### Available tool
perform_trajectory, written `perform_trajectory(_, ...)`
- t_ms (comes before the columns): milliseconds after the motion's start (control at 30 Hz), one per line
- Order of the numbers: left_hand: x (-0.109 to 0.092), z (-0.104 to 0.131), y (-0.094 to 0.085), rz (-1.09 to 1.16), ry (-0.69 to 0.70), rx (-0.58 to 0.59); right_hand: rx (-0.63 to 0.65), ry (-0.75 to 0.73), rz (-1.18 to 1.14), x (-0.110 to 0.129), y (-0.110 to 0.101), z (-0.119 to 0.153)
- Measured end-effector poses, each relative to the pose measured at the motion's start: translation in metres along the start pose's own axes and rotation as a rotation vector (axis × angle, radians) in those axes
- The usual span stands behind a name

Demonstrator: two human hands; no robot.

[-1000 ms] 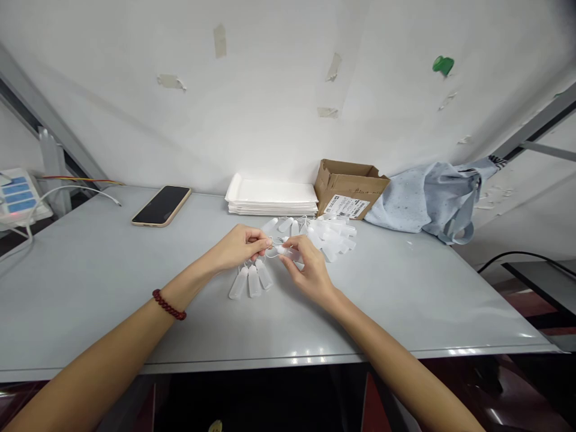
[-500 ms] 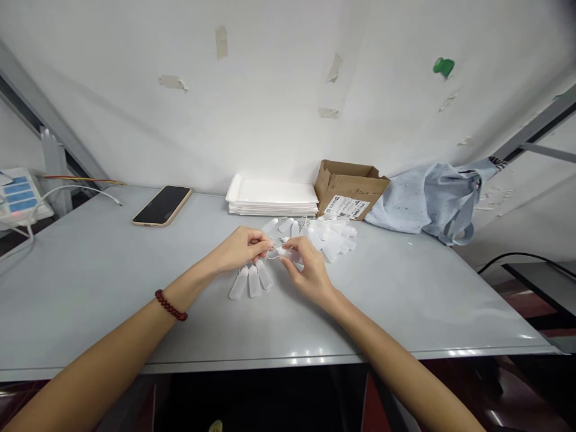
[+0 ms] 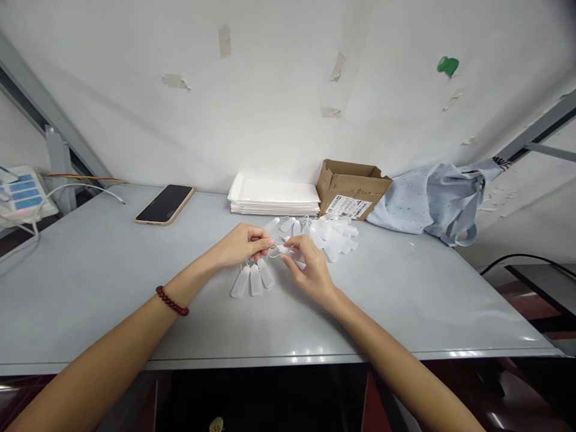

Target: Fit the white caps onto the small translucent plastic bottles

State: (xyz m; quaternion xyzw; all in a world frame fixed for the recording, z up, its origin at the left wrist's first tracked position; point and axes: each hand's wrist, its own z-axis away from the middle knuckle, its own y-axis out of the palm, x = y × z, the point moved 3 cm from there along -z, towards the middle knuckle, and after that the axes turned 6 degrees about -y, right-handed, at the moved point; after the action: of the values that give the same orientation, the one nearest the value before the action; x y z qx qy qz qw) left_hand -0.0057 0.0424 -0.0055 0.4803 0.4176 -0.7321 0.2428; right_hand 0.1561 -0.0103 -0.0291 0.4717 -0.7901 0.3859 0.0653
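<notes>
My left hand [image 3: 252, 245] is closed in a pinch on a thin white cord. My right hand [image 3: 311, 269] grips a small translucent white plastic piece [image 3: 283, 249] between thumb and fingers, close to the left fingertips. A loop of the cord [image 3: 273, 255] spans the gap between both hands. Several similar elongated pieces with narrow tops [image 3: 255, 281] lie fanned out on the table below my left hand. A larger heap of them [image 3: 335, 237] rests behind and to the right of my right hand. Fine detail at the fingertips is too small to make out.
A stack of white padded envelopes [image 3: 274, 195] lies by the wall, with an open cardboard box [image 3: 355, 186] beside it. A light blue cloth bag [image 3: 418, 201] is at right, a phone [image 3: 164, 204] at left. The grey table [image 3: 216, 336] ends at a front edge.
The view has shifted slightly. My hands stay at nearly the same place, with only small finger movement at the cord and the plastic piece.
</notes>
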Motion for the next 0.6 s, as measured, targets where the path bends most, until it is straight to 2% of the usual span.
perform_trajectory(200, 0.0002, -0.0009, -0.0047, 0.032, 0.011, 0.004, -0.017, 0.008, 0.005, 0.0, -0.0006, -0.0012)
perform_trajectory(600, 0.0018, -0.0014, -0.0025, 0.013, -0.004, 0.002, -0.034, 0.0, 0.026, 0.0021, -0.0015, -0.0017)
